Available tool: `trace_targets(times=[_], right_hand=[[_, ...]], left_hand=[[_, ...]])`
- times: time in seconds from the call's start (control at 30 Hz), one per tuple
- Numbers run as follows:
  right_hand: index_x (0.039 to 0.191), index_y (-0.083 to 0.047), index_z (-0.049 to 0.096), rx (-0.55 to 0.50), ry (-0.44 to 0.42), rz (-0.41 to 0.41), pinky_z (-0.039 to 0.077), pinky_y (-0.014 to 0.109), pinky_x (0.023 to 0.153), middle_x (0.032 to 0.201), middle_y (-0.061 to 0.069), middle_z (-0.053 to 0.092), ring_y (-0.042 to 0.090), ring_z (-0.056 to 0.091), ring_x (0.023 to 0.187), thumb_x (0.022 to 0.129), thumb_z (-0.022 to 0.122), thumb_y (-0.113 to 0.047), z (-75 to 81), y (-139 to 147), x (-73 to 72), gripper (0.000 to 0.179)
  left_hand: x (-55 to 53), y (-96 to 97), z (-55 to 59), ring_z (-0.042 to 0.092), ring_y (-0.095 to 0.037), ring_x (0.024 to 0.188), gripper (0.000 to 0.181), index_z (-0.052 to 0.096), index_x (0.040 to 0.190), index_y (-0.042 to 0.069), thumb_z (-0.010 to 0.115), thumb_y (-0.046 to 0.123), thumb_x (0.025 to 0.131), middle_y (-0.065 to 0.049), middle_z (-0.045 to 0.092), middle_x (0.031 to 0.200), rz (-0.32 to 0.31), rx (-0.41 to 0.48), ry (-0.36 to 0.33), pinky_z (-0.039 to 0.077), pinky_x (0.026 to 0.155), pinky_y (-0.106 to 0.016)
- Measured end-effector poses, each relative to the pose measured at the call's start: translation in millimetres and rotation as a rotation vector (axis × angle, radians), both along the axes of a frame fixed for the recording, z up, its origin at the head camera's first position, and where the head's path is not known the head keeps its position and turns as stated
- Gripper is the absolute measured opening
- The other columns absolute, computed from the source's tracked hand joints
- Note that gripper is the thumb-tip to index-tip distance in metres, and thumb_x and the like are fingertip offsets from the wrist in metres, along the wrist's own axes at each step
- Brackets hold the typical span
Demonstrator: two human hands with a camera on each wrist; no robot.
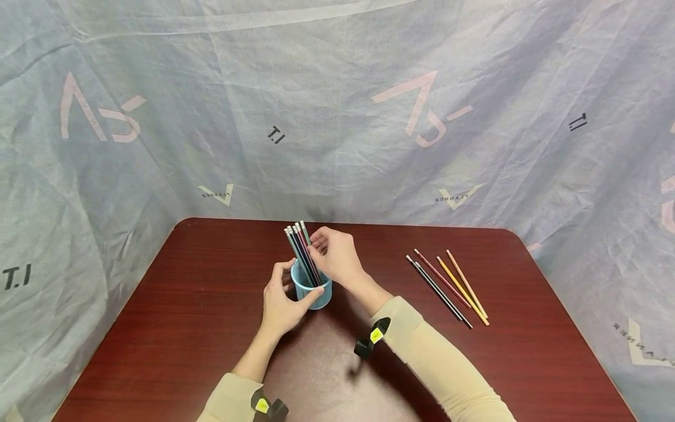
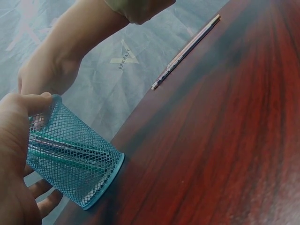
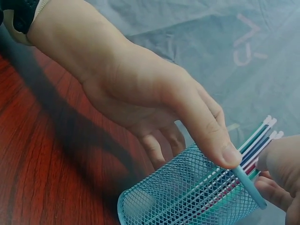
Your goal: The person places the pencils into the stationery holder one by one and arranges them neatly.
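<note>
My left hand (image 1: 280, 305) grips a light blue mesh pencil cup (image 1: 317, 298) by its sides, thumb near the rim. The cup stands on the table. A bunch of several pencils (image 1: 302, 251) with white-tipped ends leans inside it; through the mesh (image 2: 77, 154) in the left wrist view, their lower parts show. At the cup's mouth, my right hand (image 1: 340, 258) pinches a green pencil on the right side of the bunch between thumb and fingers. The right wrist view shows the left thumb (image 3: 230, 155) on the rim, with the right fingers partly cut off.
Several loose pencils lie to the right on the dark red wooden table (image 1: 200, 328): two dark pencils (image 1: 440, 293), a red pencil (image 1: 443, 278), a yellow pencil (image 1: 463, 290) and a tan pencil (image 1: 466, 284). A grey printed cloth (image 1: 327, 158) hangs behind and beside the table.
</note>
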State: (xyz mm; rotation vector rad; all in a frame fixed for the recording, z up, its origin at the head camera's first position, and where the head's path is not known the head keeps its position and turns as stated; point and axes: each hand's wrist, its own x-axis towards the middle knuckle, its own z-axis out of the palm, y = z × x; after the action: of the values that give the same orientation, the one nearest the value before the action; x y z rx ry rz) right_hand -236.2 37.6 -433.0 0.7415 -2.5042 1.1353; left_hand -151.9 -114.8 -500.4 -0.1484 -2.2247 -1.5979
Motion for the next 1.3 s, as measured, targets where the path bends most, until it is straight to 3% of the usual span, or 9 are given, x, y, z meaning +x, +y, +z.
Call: trace_targets(times=[0.4,0.57,0.77,1.0,1.3], right_hand=[[0.103,-0.004,0.074,-0.062,0.006,0.002,0.067,0.031,0.072,0.089,0.008,0.079,0.018,0.076,0.077,0.095,0.075,-0.006,8.1,21,-2.5,0.009],[0.101,-0.005,0.075,-0.106,0.038,-0.047,0.066,0.033,0.071,0.088,0.009,0.079,0.019,0.075,0.076,0.093,0.073,-0.005,21.8,51,-9.1,0.009],[0.102,-0.005,0.077,-0.053,0.067,-0.146,0.065,0.038,0.072,0.09,0.01,0.08,0.022,0.076,0.077,0.092,0.072,-0.006,34.5,102,-18.5,0.011],[0.101,-0.004,0.077,0.032,0.043,-0.245,0.063,0.037,0.07,0.089,0.011,0.08,0.024,0.077,0.076,0.093,0.07,-0.007,29.6,160,-21.5,0.011],[0.099,-0.006,0.075,0.144,-0.01,-0.267,0.061,0.037,0.07,0.088,0.01,0.079,0.024,0.076,0.077,0.093,0.07,-0.005,11.7,204,-11.1,0.008]], left_hand=[[-0.4,0.4,-1.4,0.073,-0.03,0.115,0.077,0.055,0.14,0.006,0.096,0.022,0.077,-0.013,0.072,0.13,0.012,-0.02,-0.007,0.065,0.092,-0.051],[0.5,1.1,0.1,0.073,-0.03,0.116,0.078,0.055,0.14,0.005,0.097,0.021,0.076,-0.013,0.072,0.131,0.017,-0.015,-0.008,0.065,0.094,-0.05],[0.2,0.8,0.4,0.074,-0.031,0.116,0.078,0.055,0.14,0.005,0.097,0.019,0.076,-0.014,0.073,0.129,0.022,-0.019,0.001,0.065,0.093,-0.048],[0.9,-0.7,-3.1,0.073,-0.029,0.116,0.079,0.054,0.139,0.004,0.097,0.02,0.075,-0.012,0.073,0.131,0.03,-0.019,-0.001,0.065,0.093,-0.048],[3.0,-0.4,-3.5,0.074,-0.032,0.116,0.075,0.063,0.138,0.009,0.1,0.018,0.073,-0.013,0.073,0.13,0.034,0.071,0.012,0.065,0.093,-0.05]])
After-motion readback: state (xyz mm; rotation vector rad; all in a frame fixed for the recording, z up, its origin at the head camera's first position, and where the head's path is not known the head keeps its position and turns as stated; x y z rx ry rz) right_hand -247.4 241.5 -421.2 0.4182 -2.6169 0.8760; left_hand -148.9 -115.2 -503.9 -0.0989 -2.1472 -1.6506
